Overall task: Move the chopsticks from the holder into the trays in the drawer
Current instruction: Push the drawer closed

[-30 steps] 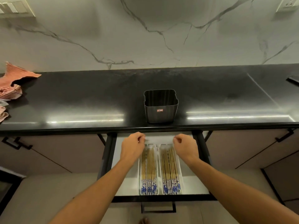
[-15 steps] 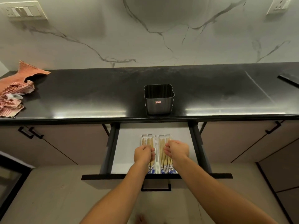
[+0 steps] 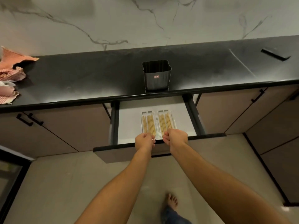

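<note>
Both hands had drawn back toward the drawer's near edge: left hand and right hand curled at the trays' near ends, grip unclear. Chopsticks lay in both trays, long axes running near-to-far, just beyond the knuckles; holder stood empty on the tabletop.

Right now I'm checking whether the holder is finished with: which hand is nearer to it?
Right, narrowly. The right hand sits at the right tray's near end, below the holder. The left hand sits lower, at the left tray's near end.
</note>
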